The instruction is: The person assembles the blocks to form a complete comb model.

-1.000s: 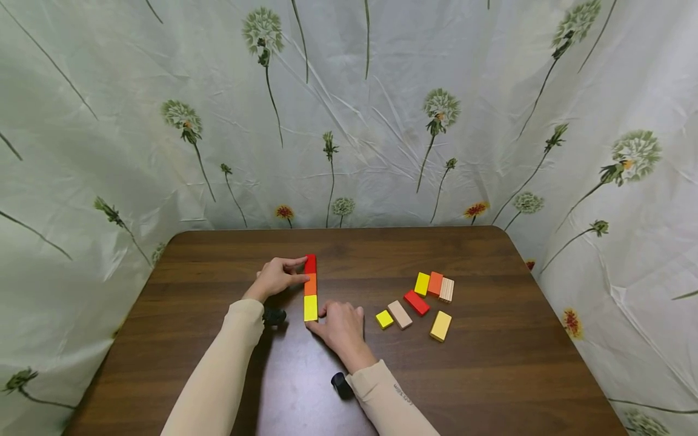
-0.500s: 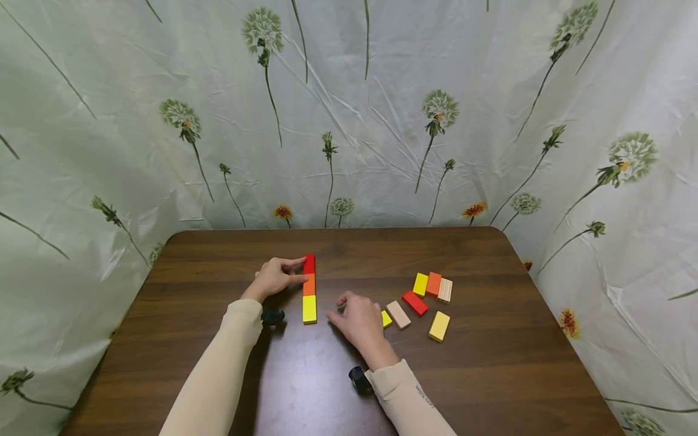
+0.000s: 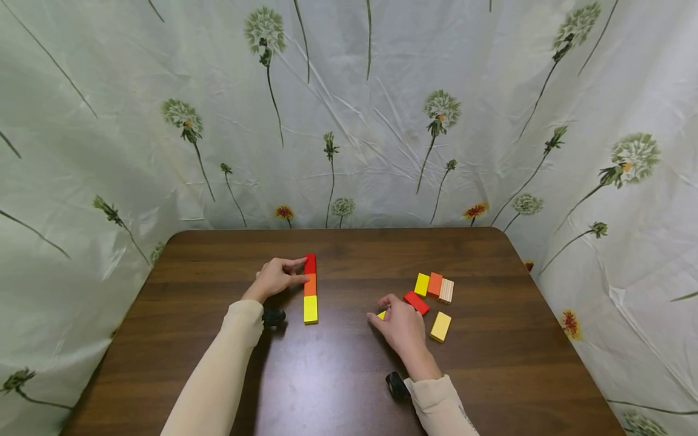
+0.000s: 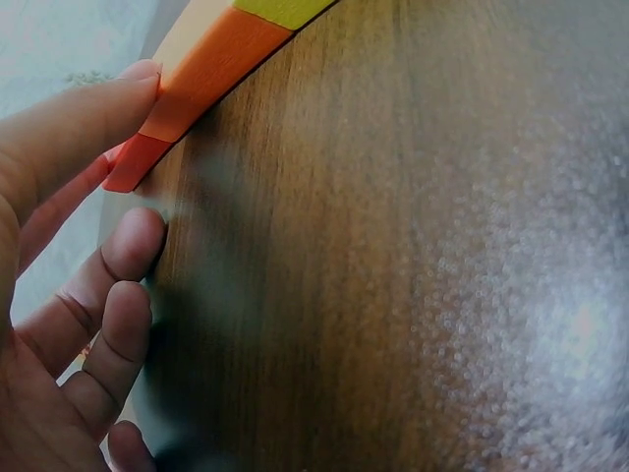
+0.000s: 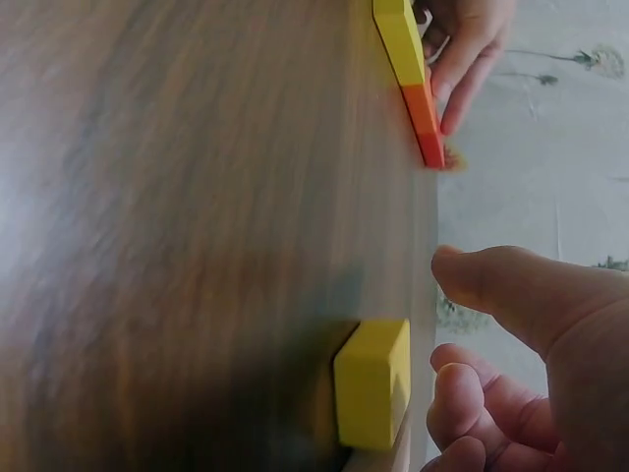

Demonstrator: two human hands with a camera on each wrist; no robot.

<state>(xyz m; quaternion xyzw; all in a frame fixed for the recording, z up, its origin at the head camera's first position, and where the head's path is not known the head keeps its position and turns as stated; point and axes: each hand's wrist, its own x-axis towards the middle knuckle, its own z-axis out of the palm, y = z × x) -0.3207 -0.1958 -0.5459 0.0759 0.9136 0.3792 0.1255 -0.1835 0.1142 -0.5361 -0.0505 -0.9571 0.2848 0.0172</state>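
A red block (image 3: 310, 263), an orange block (image 3: 311, 286) and a yellow block (image 3: 311, 309) lie end to end in a straight row on the table. On the row's left side, my left hand (image 3: 274, 279) touches the red block with its index finger and the orange one with its thumb. The left wrist view shows its other fingers loosely bent. My right hand (image 3: 405, 329) hovers, holding nothing, over a small yellow block (image 5: 369, 398). In the head view that hand covers most of this block and hides the pale wooden block beside it.
Beyond the right hand lie a red block (image 3: 417, 302), a yellow block (image 3: 422, 284), an orange block (image 3: 434, 284) and a striped wooden block (image 3: 446, 290). A pale yellow block (image 3: 440, 327) lies right of it. A flowered curtain (image 3: 349, 121) hangs behind the brown table (image 3: 501, 363).
My right hand has left the near end of the row and moved right to the small yellow block. The left hand has stayed in place against the row.
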